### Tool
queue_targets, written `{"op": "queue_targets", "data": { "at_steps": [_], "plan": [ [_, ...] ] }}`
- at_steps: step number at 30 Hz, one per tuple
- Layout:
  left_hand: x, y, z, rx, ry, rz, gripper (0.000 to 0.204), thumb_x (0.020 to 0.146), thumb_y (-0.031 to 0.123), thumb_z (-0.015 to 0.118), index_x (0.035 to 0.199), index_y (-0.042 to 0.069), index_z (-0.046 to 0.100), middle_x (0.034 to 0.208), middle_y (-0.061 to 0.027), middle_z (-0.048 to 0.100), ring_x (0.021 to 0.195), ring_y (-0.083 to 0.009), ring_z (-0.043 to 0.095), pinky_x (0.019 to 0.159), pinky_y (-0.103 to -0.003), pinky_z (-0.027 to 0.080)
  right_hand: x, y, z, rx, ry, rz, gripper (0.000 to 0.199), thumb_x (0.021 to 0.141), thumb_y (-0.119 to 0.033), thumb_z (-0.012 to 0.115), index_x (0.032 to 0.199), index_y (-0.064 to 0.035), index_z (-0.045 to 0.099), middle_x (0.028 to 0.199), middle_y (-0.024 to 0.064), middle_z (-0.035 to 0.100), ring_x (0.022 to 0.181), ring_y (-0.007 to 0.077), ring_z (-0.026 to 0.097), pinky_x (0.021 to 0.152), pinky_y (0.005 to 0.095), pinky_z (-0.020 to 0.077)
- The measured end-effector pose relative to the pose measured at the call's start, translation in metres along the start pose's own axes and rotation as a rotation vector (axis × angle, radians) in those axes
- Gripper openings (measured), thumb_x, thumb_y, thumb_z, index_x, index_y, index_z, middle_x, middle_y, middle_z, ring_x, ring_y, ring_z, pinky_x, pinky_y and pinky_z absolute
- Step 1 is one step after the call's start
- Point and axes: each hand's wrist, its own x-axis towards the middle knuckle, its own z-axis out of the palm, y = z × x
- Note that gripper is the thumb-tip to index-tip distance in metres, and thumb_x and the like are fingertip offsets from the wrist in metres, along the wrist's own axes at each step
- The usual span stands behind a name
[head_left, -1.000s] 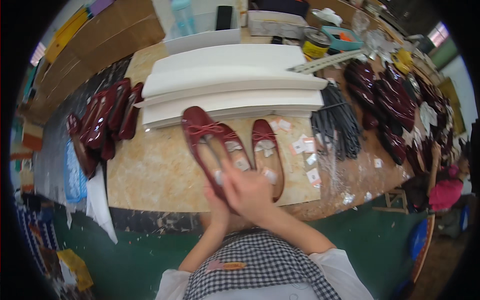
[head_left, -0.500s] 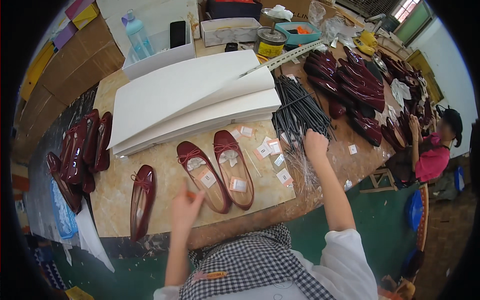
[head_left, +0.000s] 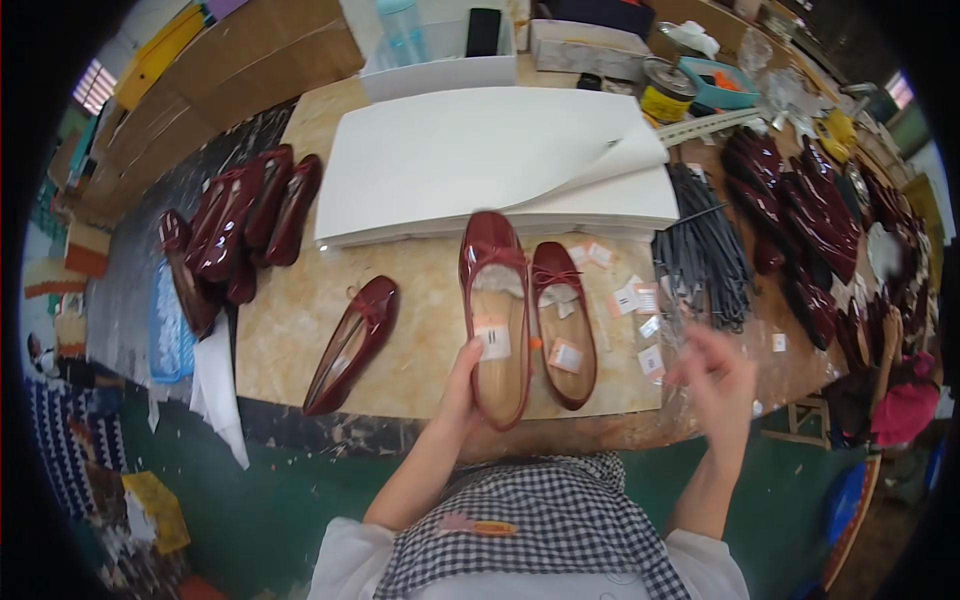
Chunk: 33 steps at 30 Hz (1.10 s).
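My left hand [head_left: 458, 395] is closed on a burgundy patent ballet flat [head_left: 495, 385], lifted toe up above the table. Crumpled paper sits in the shoe's toe, and a small label lies on its insole. A small orange spot shows at its right edge. Just right of it, the matching ballet flat [head_left: 569, 385] lies on the board, also with paper and a label inside. My right hand [head_left: 722, 390] is near some clear plastic [head_left: 680, 372] and loose labels [head_left: 632, 297]; motion blurs its fingers. On the left, another ballet flat [head_left: 352, 345] lies tilted.
A stack of white sheets [head_left: 470, 150] stands behind the shoes. Thin black sticks [head_left: 705, 250] lie in a heap to its right. More burgundy shoes are piled left [head_left: 235, 220] and right [head_left: 810, 215]. A person in pink [head_left: 905, 400] is at the far right.
My left hand has taken hold of the left shoe of the middle pair and raised it. My right hand has come back from the black sticks toward me. The view has shifted.
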Motion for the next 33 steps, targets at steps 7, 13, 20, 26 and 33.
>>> {"op": "queue_targets", "data": {
  "at_steps": [7,13,20,26,33],
  "plan": [
    [0.012,0.006,-0.010,0.288,0.090,0.278,0.067,0.093,0.055,0.038,0.129,0.000,0.048,0.115,-0.0160,0.062,0.092,-0.0267,0.065,0.079,-0.037,0.054,-0.022,-0.023,0.087,-0.074,-0.270,-0.201,0.020,0.084,-0.008,0.065,0.103,-0.0011,0.067,0.061,0.0115,0.063,0.054,0.0203,0.064,0.052,0.0255,0.0471],
    [0.013,0.006,-0.016,0.200,0.167,0.291,0.070,0.097,0.058,0.022,0.124,0.002,0.053,0.108,-0.0135,0.064,0.088,-0.0217,0.065,0.077,-0.036,0.054,-0.012,-0.028,0.100,0.029,-0.515,-0.043,0.026,0.091,-0.008,0.059,0.116,-0.0017,0.065,0.055,-0.0002,0.046,0.049,0.0072,0.039,0.046,0.0253,0.0307],
    [0.006,-0.006,-0.017,0.400,0.115,0.470,0.069,0.097,0.060,0.030,0.132,0.002,0.044,0.118,-0.0102,0.058,0.107,-0.0177,0.057,0.094,-0.033,0.045,-0.007,-0.037,0.114,0.155,-0.421,-0.072,0.028,0.090,-0.013,0.060,0.112,0.0021,0.065,0.051,0.0120,0.049,0.041,0.0140,0.044,0.043,0.0310,0.0345],
    [-0.001,-0.039,-0.002,0.309,0.346,0.488,0.095,0.087,0.078,0.015,0.136,0.002,0.043,0.126,-0.0082,0.056,0.116,-0.0204,0.053,0.101,-0.034,0.040,-0.007,-0.041,0.144,0.063,-0.083,-0.501,0.026,0.089,-0.011,0.060,0.111,0.0028,0.065,0.056,0.0117,0.055,0.045,0.0159,0.055,0.045,0.0301,0.0413],
    [-0.007,-0.030,-0.040,0.182,0.317,0.164,0.074,0.095,0.065,0.030,0.131,0.003,0.049,0.112,-0.0090,0.062,0.101,-0.0200,0.060,0.088,-0.033,0.048,-0.007,-0.008,0.124,-0.012,-0.495,-0.296,0.029,0.088,-0.014,0.058,0.114,-0.0034,0.063,0.081,0.0183,0.067,0.072,0.0304,0.066,0.065,0.0385,0.0511]
  ]
}}
